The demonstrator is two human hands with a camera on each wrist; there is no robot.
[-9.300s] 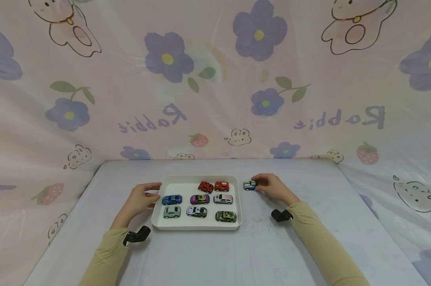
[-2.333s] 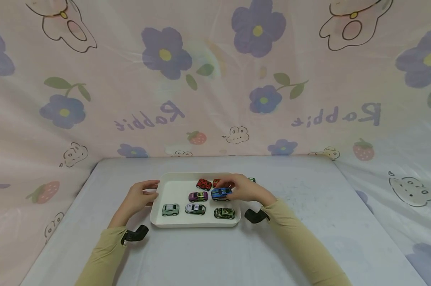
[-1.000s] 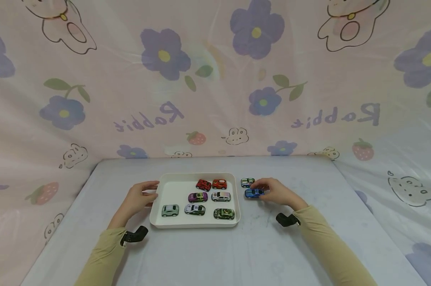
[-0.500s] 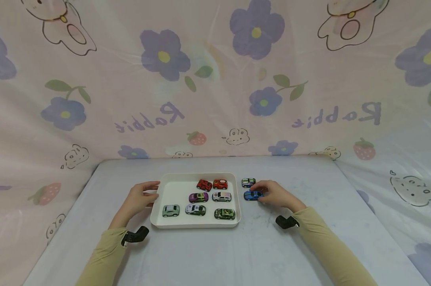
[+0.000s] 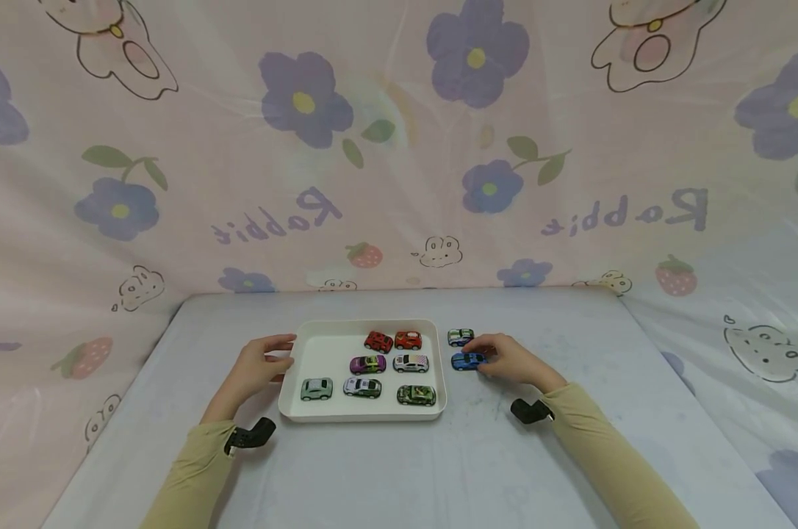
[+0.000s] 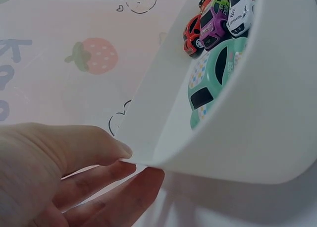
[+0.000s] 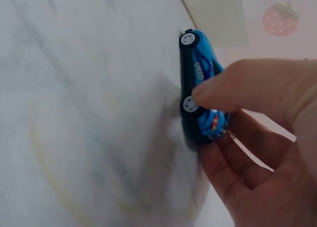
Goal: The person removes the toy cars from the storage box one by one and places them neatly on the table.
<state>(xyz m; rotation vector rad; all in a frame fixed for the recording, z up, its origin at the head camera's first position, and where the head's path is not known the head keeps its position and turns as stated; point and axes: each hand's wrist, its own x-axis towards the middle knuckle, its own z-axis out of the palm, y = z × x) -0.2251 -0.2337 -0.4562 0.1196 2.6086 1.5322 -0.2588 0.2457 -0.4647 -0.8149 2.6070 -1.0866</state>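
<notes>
While tray [image 5: 362, 418] is pinched by left hand [image 5: 253, 364], blue car [image 5: 465, 361] is gripped by right hand [image 5: 514, 360]. Both are set toward tabletop [image 5: 386, 477] far edge.

From the six-o'clock side of the table [image 5: 372, 470], the head view looks forward and down, farthest back. The left-wrist view faces the tray [image 6: 237, 142] close up from nine o'clock; the right-wrist view is close on the blue car [image 7: 200, 71]. Head and left-wrist share the tray; head and right-wrist, the car.
</notes>
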